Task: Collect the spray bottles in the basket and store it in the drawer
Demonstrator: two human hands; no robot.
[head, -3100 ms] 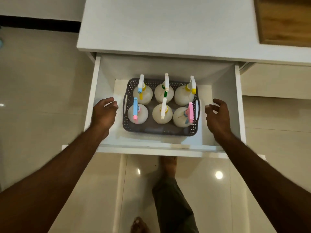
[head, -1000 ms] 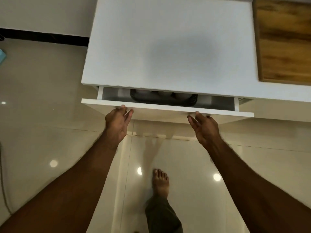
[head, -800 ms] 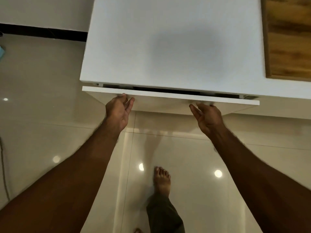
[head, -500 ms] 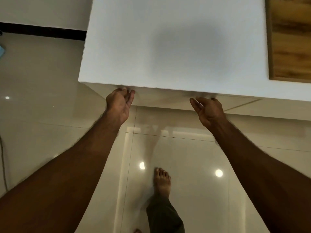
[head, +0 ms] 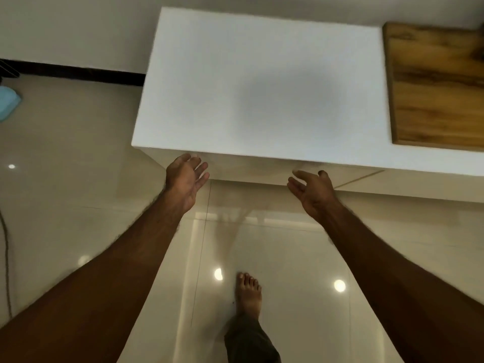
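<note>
left hand (head: 186, 176) open, empty, at cabinet (head: 262, 95) front edge | right hand (head: 313, 191) open, empty, just below edge

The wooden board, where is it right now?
Head view, top right: the wooden board lies on the white counter, beyond the right hand.

Matt white cabinet top (head: 262, 87), grained wooden board (head: 434, 85), glossy tiled floor (head: 78, 179).

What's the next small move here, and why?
Probably just draw both hands back. No drawer front juts past the white countertop, so the drawer looks shut, and the left hand and right hand are open and empty by its edge.
</note>
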